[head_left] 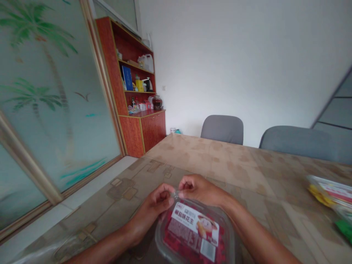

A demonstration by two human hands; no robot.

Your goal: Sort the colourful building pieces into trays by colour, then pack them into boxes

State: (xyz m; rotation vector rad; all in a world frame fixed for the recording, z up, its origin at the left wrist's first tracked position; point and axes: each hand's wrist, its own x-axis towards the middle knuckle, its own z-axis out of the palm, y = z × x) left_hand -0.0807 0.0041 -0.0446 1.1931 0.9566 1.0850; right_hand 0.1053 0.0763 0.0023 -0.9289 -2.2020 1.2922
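A clear plastic tub with a printed label and red contents stands at the table's near edge. The label carries a cartoon figure and a barcode. At its far left corner, my left hand pinches the clear corner tab between thumb and forefinger. My right hand pinches the same corner from the other side, its fingers curled. Both sets of fingertips nearly meet there. Whether the lid's edge is lifted at that corner cannot be made out.
The table has a patterned cover. At the right lie a clear pack with yellow contents and a green item. Clear plastic film lies near left. Grey chairs stand beyond, a wooden cabinet at back left.
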